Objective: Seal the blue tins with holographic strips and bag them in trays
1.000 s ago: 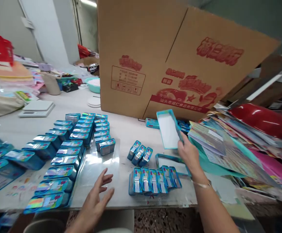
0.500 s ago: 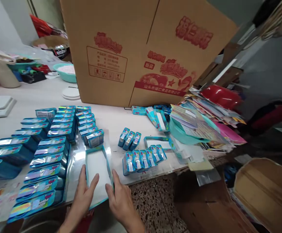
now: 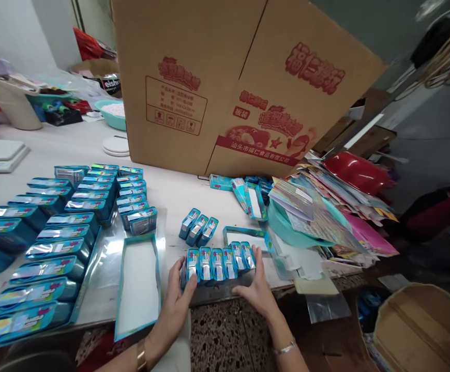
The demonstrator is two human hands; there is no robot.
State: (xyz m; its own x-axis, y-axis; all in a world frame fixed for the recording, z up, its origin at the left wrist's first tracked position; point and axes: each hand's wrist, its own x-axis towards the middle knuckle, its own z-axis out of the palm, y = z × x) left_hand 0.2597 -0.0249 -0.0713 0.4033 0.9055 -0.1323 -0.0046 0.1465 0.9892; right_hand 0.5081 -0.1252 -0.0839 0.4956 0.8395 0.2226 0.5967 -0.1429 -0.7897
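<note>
A row of several small blue packs (image 3: 218, 263) stands upright near the table's front edge. My left hand (image 3: 174, 300) is at the row's left end, its thumb and fingers apart around the end pack. At the right end is my right hand (image 3: 260, 293), with its index finger beside the last pack and its thumb spread toward the front. Whether either hand presses on the packs is hard to see. An open blue display box (image 3: 138, 281) with a white inside lies left of my left hand. Behind the row stand three more packs (image 3: 198, 227).
Filled rows of blue packs (image 3: 60, 232) cover the left of the table. A large cardboard carton (image 3: 217, 77) stands at the back. Another open blue box (image 3: 246, 236) lies behind the row. A turquoise basin (image 3: 287, 222) with printed sheets sits right, beside the table edge.
Both hands have left the open display box and moved right to the two ends of the pack row. The box stays on the table, and the view has shifted slightly.
</note>
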